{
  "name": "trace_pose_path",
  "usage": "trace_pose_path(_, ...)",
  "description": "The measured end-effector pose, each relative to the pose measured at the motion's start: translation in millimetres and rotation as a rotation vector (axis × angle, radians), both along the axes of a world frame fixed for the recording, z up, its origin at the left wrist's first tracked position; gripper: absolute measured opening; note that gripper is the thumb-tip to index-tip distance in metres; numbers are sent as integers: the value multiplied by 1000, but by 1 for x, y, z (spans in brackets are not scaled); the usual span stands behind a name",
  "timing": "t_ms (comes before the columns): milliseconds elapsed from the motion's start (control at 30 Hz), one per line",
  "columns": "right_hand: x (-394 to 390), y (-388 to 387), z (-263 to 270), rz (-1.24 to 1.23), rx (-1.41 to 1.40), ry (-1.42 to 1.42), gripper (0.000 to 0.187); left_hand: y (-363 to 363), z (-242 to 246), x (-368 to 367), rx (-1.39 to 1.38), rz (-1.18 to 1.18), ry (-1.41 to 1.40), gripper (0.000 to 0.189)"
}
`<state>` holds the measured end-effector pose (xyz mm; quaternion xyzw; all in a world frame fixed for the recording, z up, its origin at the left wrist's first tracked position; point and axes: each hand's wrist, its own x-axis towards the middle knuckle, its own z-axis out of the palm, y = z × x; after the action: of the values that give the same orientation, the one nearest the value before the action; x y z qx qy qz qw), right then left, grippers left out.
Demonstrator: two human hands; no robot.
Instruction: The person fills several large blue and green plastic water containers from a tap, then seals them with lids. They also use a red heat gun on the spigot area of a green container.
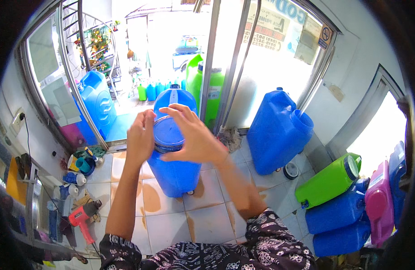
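Note:
A blue plastic water container stands upright on the tiled floor before me, with a round blue screw lid on its wide mouth. My left hand is at the lid's left side, its fingers bent upward. Over the lid's right side my right hand is spread, thumb and fingers apart around the rim; it is slightly blurred. Whether either hand touches the lid cannot be told. The container's handle and small dark cap show beyond my hands.
Another blue container stands uncapped at right, near a loose round lid. Green, blue and pink containers lie at far right. A red heat gun with a cord, bottles and tubs are at left. A sliding door frame stands beyond.

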<state>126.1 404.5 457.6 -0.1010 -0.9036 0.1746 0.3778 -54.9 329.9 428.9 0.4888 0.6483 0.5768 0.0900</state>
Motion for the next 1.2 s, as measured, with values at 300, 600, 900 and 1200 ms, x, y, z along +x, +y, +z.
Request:
trace_pose_path(300,-23,-39,-20,-467,-25,6,110,22,30,3,-76,-321,-37,58)
trace_pose_path(600,-6,22,-4,182,-130,52,102,7,24,32,11,-36,319,86)
trace_pose_path(900,-29,-26,-17,-324,-134,161,90,28,15,-22,141,-536,419,83)
trace_pose_path(1200,-11,-41,-59,-367,-82,377,115,123,18,-39,-503,-252,0,66)
